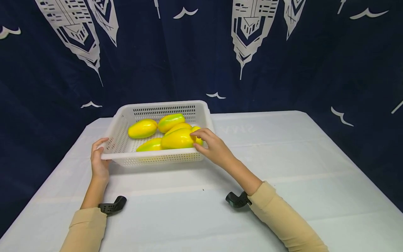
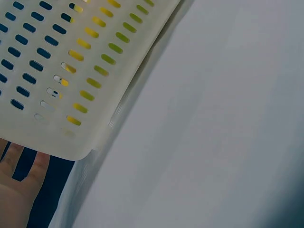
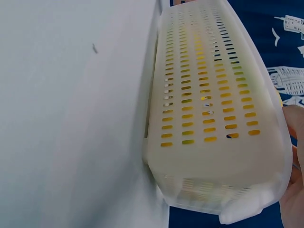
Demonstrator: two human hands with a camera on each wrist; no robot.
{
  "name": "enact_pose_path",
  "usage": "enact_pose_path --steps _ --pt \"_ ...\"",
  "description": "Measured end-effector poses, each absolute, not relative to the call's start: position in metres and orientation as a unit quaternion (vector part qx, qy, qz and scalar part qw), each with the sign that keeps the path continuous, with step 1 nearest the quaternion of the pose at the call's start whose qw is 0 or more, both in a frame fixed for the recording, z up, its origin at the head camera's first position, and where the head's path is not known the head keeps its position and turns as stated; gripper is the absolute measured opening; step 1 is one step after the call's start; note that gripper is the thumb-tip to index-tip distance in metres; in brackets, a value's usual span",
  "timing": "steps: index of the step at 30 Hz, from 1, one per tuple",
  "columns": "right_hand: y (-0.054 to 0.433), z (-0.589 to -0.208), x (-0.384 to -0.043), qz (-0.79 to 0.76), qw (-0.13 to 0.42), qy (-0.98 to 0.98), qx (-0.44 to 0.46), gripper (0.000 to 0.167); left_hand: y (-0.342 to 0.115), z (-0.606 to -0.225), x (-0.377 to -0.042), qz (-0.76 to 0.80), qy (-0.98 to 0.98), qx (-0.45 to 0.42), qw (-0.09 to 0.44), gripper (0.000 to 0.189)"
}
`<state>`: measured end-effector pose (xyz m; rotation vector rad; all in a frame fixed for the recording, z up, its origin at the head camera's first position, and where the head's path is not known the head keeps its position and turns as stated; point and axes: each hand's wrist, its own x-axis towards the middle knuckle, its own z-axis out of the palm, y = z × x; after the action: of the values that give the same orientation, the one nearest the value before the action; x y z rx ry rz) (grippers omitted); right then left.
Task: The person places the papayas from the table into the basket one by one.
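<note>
A white perforated plastic basket (image 1: pixel 126 154) stands toward the table's far left with several glossy yellow-green mangoes in it. My left hand (image 1: pixel 100 161) grips its front left corner, with fingers at the left rim; the left wrist view shows fingers (image 2: pixel 35 173) beyond the basket's edge. My right hand (image 1: pixel 214 147) reaches over the front right corner. Its thumb and fingers pinch the right end of a large mango (image 1: pixel 177 139) near the front wall. Another mango (image 1: pixel 196 130) is partly hidden by these fingers. In the right wrist view the basket wall (image 3: pixel 213 161) covers most of the fruit.
Two more mangoes, one on the left (image 1: pixel 142 128) and one at the back (image 1: pixel 171 121), lie inside the basket. White cloth covers the table (image 1: pixel 283 157). Behind it hangs a dark blue curtain (image 1: pixel 176 63) with white drawings. A black camera mount sits on each wrist.
</note>
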<state>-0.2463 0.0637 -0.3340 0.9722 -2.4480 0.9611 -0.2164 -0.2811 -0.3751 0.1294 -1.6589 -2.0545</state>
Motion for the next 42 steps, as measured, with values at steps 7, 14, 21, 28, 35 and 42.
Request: enact_pose_path --steps 7,14,21,28,35,42 --pt "0.062 -0.333 -0.244 0.336 0.166 -0.864 0.337 0.031 -0.28 -0.375 -0.215 -0.754 -0.607 0.046 0.247 0.03" --pt "0.068 -0.329 -0.241 0.365 0.163 -0.86 0.318 0.034 -0.28 -0.375 -0.216 -0.753 -0.607 0.039 0.249 0.029" --pt "0.079 -0.326 -0.24 0.393 0.166 -0.854 0.299 0.035 -0.28 -0.375 -0.215 -0.745 -0.617 0.046 0.249 0.03" --pt "0.091 -0.322 -0.241 0.417 0.178 -0.848 0.274 0.035 -0.28 -0.374 -0.215 -0.756 -0.605 0.045 0.245 0.03" --pt "0.101 -0.321 -0.244 0.44 0.194 -0.838 0.258 0.034 -0.28 -0.374 -0.215 -0.762 -0.598 0.042 0.246 0.031" --pt "0.109 -0.32 -0.246 0.445 0.205 -0.836 0.247 0.034 -0.28 -0.375 -0.215 -0.756 -0.605 0.045 0.246 0.03"
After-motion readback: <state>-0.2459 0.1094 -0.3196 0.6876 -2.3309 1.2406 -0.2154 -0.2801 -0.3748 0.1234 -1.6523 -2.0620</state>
